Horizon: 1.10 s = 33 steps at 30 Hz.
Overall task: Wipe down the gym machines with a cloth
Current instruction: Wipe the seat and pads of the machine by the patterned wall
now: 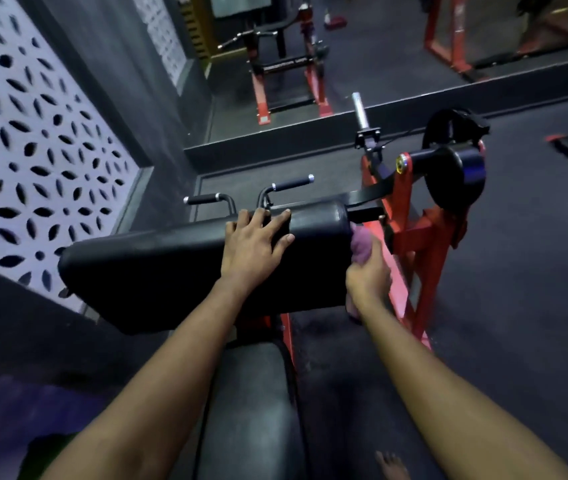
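mid-frame, the left hand rests flat, fingers spread, on the black padded vinyl bench pad. the right hand grips a crumpled purple cloth against the pad's right end.

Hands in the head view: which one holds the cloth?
The right hand: it grips the purple cloth at the right end of the black pad. The left hand lies flat on the pad's top, fingers spread, holding nothing.
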Each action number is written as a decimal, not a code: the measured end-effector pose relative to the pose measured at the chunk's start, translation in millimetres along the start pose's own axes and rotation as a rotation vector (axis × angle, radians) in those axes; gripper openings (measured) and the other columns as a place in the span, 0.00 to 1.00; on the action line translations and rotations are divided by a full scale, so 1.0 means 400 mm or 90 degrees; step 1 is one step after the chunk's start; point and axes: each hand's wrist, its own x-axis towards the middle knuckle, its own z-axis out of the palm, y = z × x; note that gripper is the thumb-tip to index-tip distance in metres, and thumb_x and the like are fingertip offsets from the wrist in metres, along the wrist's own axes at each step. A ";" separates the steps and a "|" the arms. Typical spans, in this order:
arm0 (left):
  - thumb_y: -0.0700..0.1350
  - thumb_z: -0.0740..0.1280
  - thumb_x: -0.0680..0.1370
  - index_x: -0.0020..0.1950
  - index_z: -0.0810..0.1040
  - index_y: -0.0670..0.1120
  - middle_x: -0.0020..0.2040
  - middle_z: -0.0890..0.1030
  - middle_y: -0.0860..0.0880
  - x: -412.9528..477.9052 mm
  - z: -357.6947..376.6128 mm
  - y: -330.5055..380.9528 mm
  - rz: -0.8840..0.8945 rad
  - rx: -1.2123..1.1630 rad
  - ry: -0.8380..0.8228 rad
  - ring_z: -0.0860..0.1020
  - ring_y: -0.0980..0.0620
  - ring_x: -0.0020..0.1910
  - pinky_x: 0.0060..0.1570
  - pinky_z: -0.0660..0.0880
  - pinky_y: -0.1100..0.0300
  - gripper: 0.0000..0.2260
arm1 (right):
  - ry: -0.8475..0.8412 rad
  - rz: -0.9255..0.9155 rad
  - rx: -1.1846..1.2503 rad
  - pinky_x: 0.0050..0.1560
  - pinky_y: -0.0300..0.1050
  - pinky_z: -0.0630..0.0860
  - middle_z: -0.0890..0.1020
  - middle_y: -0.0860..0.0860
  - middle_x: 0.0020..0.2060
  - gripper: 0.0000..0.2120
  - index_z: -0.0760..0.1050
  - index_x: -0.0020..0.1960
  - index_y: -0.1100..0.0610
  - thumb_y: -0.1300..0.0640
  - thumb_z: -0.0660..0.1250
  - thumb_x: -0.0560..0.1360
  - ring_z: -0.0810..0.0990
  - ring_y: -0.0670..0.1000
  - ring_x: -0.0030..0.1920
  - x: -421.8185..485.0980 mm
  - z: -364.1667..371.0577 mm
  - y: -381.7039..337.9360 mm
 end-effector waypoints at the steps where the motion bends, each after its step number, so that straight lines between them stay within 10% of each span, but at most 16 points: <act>1: 0.65 0.56 0.81 0.76 0.68 0.61 0.65 0.74 0.50 0.003 -0.001 -0.011 0.028 0.002 -0.001 0.69 0.45 0.64 0.59 0.66 0.46 0.24 | 0.036 -0.015 -0.010 0.50 0.50 0.72 0.82 0.60 0.59 0.33 0.69 0.75 0.43 0.67 0.62 0.74 0.80 0.65 0.57 0.006 -0.007 -0.044; 11: 0.65 0.56 0.80 0.68 0.72 0.54 0.62 0.73 0.46 0.065 0.009 -0.062 0.223 0.046 0.007 0.70 0.41 0.61 0.55 0.69 0.44 0.23 | 0.150 -0.009 0.000 0.65 0.55 0.75 0.79 0.58 0.68 0.33 0.66 0.79 0.52 0.66 0.65 0.75 0.78 0.62 0.66 -0.074 0.135 0.155; 17: 0.63 0.58 0.80 0.62 0.73 0.50 0.57 0.73 0.44 0.092 0.012 -0.081 0.313 0.039 0.022 0.72 0.41 0.57 0.52 0.70 0.45 0.20 | 0.121 0.080 0.067 0.47 0.44 0.72 0.84 0.56 0.59 0.27 0.74 0.72 0.49 0.67 0.61 0.75 0.82 0.59 0.58 -0.058 0.116 0.139; 24: 0.64 0.55 0.81 0.58 0.72 0.50 0.53 0.71 0.45 0.124 0.027 -0.107 0.407 0.053 0.053 0.72 0.43 0.52 0.49 0.69 0.47 0.20 | 0.236 -0.021 0.115 0.65 0.48 0.75 0.82 0.51 0.63 0.24 0.74 0.72 0.50 0.62 0.62 0.77 0.80 0.54 0.64 -0.064 0.202 0.203; 29: 0.64 0.53 0.81 0.59 0.72 0.47 0.57 0.72 0.44 0.124 0.029 -0.096 0.427 0.062 0.056 0.72 0.41 0.55 0.54 0.68 0.45 0.22 | 0.205 0.131 0.326 0.52 0.23 0.68 0.80 0.45 0.59 0.13 0.78 0.66 0.56 0.58 0.59 0.85 0.79 0.44 0.62 -0.100 0.218 0.253; 33: 0.64 0.50 0.82 0.77 0.62 0.50 0.74 0.68 0.45 0.132 0.034 -0.099 0.439 0.011 -0.022 0.70 0.43 0.69 0.66 0.68 0.46 0.29 | 0.260 0.200 0.484 0.64 0.48 0.77 0.85 0.48 0.57 0.20 0.81 0.62 0.51 0.44 0.54 0.85 0.82 0.47 0.59 -0.105 0.282 0.223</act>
